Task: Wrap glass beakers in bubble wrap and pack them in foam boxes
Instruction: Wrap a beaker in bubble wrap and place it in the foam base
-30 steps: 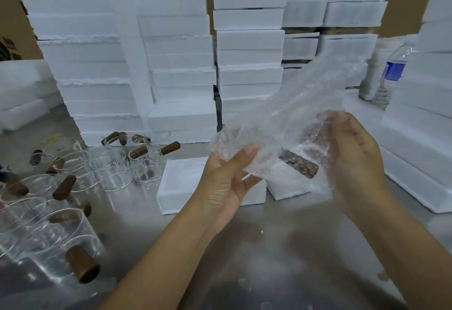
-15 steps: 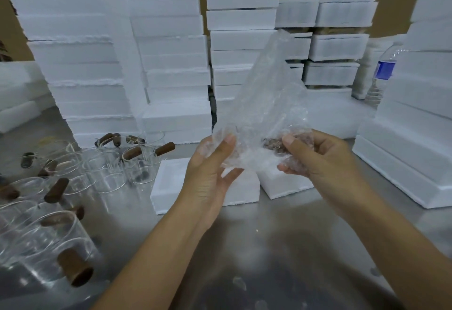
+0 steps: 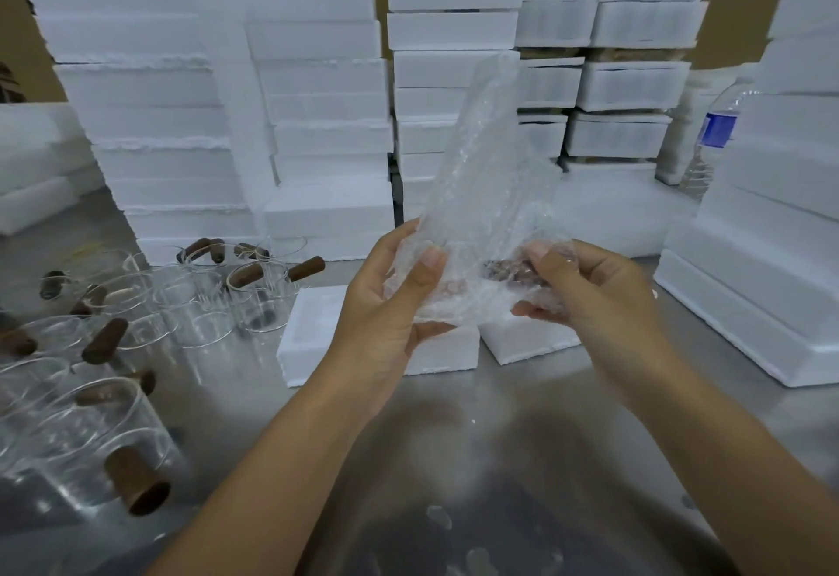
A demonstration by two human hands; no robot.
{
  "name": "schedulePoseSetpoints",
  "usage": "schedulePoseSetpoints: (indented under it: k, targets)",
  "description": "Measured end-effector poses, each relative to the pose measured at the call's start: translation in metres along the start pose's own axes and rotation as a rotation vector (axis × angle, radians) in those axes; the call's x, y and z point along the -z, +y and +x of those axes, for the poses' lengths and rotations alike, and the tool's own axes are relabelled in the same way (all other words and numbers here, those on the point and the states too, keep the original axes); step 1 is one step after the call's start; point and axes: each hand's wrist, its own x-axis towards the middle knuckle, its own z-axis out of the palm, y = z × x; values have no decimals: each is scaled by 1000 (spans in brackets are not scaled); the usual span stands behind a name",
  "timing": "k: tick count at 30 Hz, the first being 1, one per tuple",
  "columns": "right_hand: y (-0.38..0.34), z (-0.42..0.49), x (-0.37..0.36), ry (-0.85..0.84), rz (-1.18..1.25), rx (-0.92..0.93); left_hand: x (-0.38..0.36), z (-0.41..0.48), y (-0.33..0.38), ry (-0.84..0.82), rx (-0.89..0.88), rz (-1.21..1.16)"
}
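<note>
Both hands hold a glass beaker inside a sheet of clear bubble wrap (image 3: 481,194) above the metal table. My left hand (image 3: 390,298) grips the bundle's left side, thumb on top. My right hand (image 3: 590,289) grips the right side, thumb pressing the wrap over the beaker's brown wooden handle (image 3: 506,269). A loose flap of wrap stands up above the hands. An open white foam box (image 3: 313,335) lies on the table just below the bundle, its lid (image 3: 526,341) to the right.
Several bare glass beakers with brown handles (image 3: 136,348) crowd the table's left side. Stacks of white foam boxes (image 3: 318,112) line the back and the right (image 3: 772,257). A plastic water bottle (image 3: 713,139) stands at the back right.
My right hand has curled in from an open palm and now grips the wrap over the handle. The free flap swung from pointing right to standing upright.
</note>
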Motion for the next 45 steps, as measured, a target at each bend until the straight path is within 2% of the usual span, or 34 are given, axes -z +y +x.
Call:
schedulePoseSetpoints:
  k: [3,8,12,17,21,24,29,32,37,42,45]
  targets:
    - [-1,1,2,78,-132,95,1,0,-1,-57,6,38]
    - [-5,-1,2,53,-95,106,-3,-1,-4,-121,33,122]
    - [-5,-2,0,36,36,66,-5,-2,-6,-123,36,159]
    - [-2,-4,0,-136,-168,214,-7,-3,-9,-123,10,272]
    - [-3,-6,2,-285,-215,218,-5,-5,-8,-144,-71,366]
    - [-4,-7,1,-317,-291,217,-6,-6,-8,-187,-110,389]
    - [-2,-7,2,-269,-351,201,-11,-10,-8,-253,-125,431]
    - [-1,-7,1,-234,-376,213,-15,-12,-6,-238,-115,448]
    - [-8,-7,3,-120,-182,187,-12,-12,0,-212,-125,426]
    - [-13,-7,4,-125,-117,259,-11,-12,0,-228,-94,406]
    - [-10,-11,2,-152,-213,335,-12,-12,-1,-215,-73,438]
